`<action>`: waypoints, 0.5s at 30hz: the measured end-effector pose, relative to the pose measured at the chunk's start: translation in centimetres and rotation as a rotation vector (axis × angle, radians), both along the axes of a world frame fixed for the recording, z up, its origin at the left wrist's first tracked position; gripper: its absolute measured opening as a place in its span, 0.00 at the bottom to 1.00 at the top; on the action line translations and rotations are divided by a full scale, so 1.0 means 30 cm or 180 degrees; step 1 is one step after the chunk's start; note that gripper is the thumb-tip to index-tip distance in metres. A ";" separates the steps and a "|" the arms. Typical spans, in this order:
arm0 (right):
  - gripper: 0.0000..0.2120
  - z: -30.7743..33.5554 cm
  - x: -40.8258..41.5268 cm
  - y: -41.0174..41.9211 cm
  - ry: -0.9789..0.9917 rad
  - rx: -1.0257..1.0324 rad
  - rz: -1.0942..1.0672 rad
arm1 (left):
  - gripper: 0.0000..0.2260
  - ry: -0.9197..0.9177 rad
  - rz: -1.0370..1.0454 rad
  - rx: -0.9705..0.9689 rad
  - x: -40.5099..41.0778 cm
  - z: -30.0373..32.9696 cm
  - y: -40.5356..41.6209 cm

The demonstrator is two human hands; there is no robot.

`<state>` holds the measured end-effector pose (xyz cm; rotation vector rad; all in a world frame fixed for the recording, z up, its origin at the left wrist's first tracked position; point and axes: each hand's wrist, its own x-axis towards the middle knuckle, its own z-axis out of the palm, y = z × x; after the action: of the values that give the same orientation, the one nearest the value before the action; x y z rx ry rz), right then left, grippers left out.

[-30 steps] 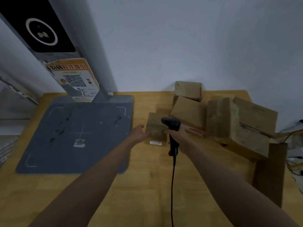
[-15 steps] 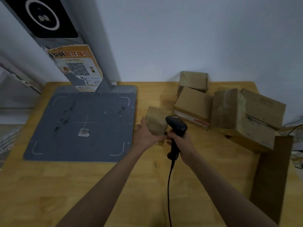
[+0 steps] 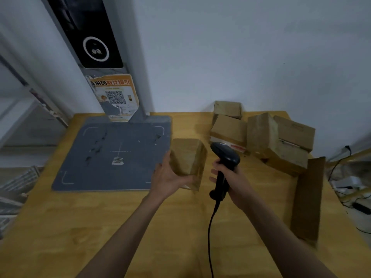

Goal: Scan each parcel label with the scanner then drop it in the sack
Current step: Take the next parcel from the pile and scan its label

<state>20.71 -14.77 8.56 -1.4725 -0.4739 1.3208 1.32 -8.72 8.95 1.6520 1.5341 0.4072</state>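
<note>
Left hand (image 3: pixel 167 178): fingers curled under and around the left side and lower edge of a small brown parcel (image 3: pixel 187 160); thumb laid against the parcel's left face. The parcel is gripped and tilted, raised off the tabletop (image 3: pixel 100 227), just right of the grey scanning mat (image 3: pixel 112 155). No label is legible on the faces turned to the camera (a pale patch at the bottom corner is too blurred to read).

Right hand (image 3: pixel 233 182): wrapped tight round the handle of a black handheld scanner (image 3: pixel 223 163); the fingers show on the handle's left side. The scanner head points up and left, toward the parcel's right face, close beside it but not touching. A black cable (image 3: pixel 209 237) hangs from the handle base toward the lower edge of the picture.

Other parcels (image 3: pixel 261 135): a cluster of brown boxes at the back right of the tabletop, against the wall, some leaning on one another.

Flat cardboard piece (image 3: pixel 307 199): standing along the right edge of the tabletop.

Grey post (image 3: pixel 120 57): rises from the back of the mat, carrying a black panel with a white ring and an orange sticker (image 3: pixel 116 97) with a QR code
</note>
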 end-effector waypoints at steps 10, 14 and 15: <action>0.17 0.125 -0.148 -0.267 0.0650 0.0460 -0.0053 | 0.37 -0.0679 -0.0420 -0.0038 -0.136 0.147 -0.210; 0.11 0.187 -0.195 -0.344 0.0689 0.0691 -0.0017 | 0.32 -0.0361 -0.0575 0.0391 -0.172 0.170 -0.240; 0.10 0.198 -0.209 -0.358 0.0633 0.0698 -0.0003 | 0.31 -0.0312 -0.0576 0.0501 -0.177 0.173 -0.246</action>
<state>14.43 -25.51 14.50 -1.1485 -0.4714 1.3529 -3.99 -16.12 14.13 1.8474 1.2958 0.5137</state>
